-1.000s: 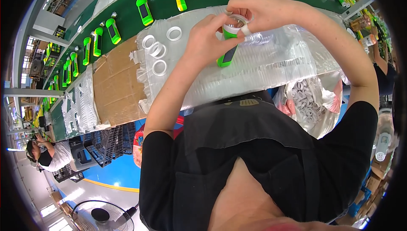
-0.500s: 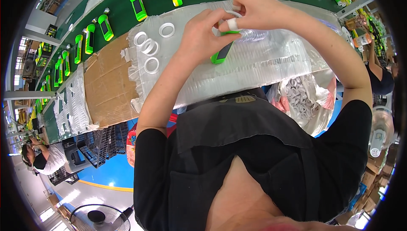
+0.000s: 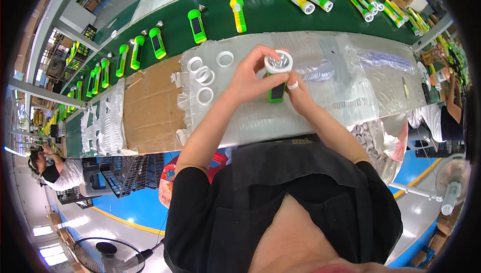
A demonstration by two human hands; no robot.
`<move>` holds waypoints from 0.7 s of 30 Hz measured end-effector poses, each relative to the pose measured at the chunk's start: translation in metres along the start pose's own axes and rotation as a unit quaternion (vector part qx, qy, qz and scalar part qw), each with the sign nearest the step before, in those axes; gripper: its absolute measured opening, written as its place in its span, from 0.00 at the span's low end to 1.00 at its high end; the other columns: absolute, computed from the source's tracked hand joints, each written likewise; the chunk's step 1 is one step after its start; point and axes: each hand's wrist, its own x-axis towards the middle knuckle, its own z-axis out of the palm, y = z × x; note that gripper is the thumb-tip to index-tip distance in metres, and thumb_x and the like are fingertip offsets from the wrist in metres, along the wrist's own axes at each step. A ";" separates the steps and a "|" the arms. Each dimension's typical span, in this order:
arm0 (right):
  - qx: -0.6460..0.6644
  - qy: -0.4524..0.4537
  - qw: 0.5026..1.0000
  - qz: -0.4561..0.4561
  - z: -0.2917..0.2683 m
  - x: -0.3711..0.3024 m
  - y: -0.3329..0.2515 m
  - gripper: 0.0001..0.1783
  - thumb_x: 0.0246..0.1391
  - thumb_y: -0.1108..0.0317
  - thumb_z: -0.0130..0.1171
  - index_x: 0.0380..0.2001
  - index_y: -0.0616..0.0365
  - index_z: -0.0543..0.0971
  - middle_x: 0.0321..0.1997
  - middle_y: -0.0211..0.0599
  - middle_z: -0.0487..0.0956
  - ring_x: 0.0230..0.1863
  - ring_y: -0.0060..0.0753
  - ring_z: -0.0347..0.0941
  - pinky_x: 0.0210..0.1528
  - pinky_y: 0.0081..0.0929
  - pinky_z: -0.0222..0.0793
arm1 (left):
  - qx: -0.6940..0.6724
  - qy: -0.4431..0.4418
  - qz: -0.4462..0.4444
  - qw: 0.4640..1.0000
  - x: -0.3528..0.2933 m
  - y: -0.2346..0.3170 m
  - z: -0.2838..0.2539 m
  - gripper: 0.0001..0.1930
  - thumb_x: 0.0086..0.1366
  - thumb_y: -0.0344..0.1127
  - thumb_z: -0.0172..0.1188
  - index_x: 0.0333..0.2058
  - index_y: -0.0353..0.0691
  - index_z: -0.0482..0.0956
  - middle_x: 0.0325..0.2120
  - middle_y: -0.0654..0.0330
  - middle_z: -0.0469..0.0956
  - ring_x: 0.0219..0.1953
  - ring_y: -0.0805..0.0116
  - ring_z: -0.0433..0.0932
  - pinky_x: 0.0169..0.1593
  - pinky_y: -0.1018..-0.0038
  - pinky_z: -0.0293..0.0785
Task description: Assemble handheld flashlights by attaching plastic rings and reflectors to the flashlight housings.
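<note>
In the head view, the left hand (image 3: 250, 80) wraps its fingers around the white ring (image 3: 278, 63) on the head of a green torch (image 3: 275, 85), held upright at the centre over the plastic sheet (image 3: 350, 72); the right hand (image 3: 299, 95), at 4 o'clock of it, pinches the body closed. Spare rings (image 3: 204, 95) lie at 9 o'clock. To seat the ring well, it seems wise to keep the torch steady and turn evenly

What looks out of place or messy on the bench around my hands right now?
Nothing stands out. Both hands, left and right, hold a green flashlight upright over the clear plastic sheet. Loose white rings lie scattered beside it, none broken. The sheet is wrinkled, and the cardboard edges are ragged.
</note>
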 end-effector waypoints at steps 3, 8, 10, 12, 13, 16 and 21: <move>-0.009 -0.060 0.997 -0.037 -0.004 0.012 0.018 0.44 0.52 0.37 0.61 0.61 0.60 0.66 0.57 0.38 0.72 0.58 0.31 0.68 0.60 0.31 0.63 | -0.014 0.004 -0.001 1.000 0.002 0.001 0.002 0.21 0.56 0.22 0.66 0.46 0.41 0.69 0.53 0.52 0.74 0.53 0.70 0.73 0.57 0.71 0.70; -0.109 -0.040 0.991 0.063 0.038 0.011 -0.022 0.26 0.42 0.66 0.69 0.46 0.58 0.74 0.36 0.31 0.80 0.36 0.23 0.77 0.38 0.26 0.73 | 0.006 0.088 -0.054 0.995 0.001 0.012 0.003 0.23 0.53 0.23 0.67 0.50 0.37 0.76 0.38 0.58 0.80 0.39 0.71 0.79 0.43 0.75 0.76; 0.071 -0.221 0.953 0.197 0.036 0.004 -0.052 0.21 0.39 0.70 0.70 0.40 0.57 0.77 0.32 0.29 0.79 0.32 0.18 0.75 0.34 0.22 0.70 | -0.111 0.030 0.016 0.993 -0.002 0.035 -0.003 0.19 0.50 0.25 0.69 0.43 0.37 0.80 0.37 0.58 0.80 0.38 0.70 0.79 0.42 0.75 0.76; 0.046 -0.354 0.932 -0.061 0.044 0.020 -0.086 0.27 0.39 0.72 0.71 0.45 0.58 0.74 0.32 0.26 0.78 0.35 0.17 0.74 0.38 0.19 0.71 | 0.014 -0.038 0.160 0.986 -0.005 0.065 -0.007 0.20 0.46 0.30 0.71 0.41 0.37 0.82 0.33 0.56 0.81 0.36 0.64 0.81 0.39 0.73 0.76; 0.060 -0.411 0.910 0.008 0.041 0.031 -0.090 0.27 0.39 0.72 0.72 0.45 0.58 0.75 0.33 0.27 0.79 0.35 0.18 0.74 0.38 0.21 0.71 | 0.023 -0.055 0.169 0.984 -0.005 0.079 -0.010 0.21 0.44 0.31 0.71 0.41 0.36 0.83 0.32 0.55 0.81 0.35 0.62 0.81 0.39 0.72 0.77; -0.084 -0.492 0.848 0.179 0.016 0.116 -0.088 0.28 0.44 0.54 0.72 0.43 0.60 0.76 0.33 0.32 0.79 0.38 0.23 0.76 0.39 0.26 0.73 | 0.339 0.042 0.234 0.910 0.027 0.062 -0.066 0.23 0.50 0.31 0.66 0.48 0.37 0.78 0.36 0.53 0.82 0.33 0.58 0.82 0.34 0.70 0.78; -0.422 0.059 0.905 0.014 -0.013 0.269 -0.019 0.41 0.47 0.30 0.59 0.39 0.65 0.78 0.37 0.47 0.80 0.41 0.39 0.78 0.44 0.33 0.75 | 0.510 0.296 0.141 0.796 0.083 0.010 -0.157 0.12 0.59 0.35 0.64 0.39 0.38 0.74 0.28 0.56 0.77 0.24 0.60 0.78 0.27 0.68 0.74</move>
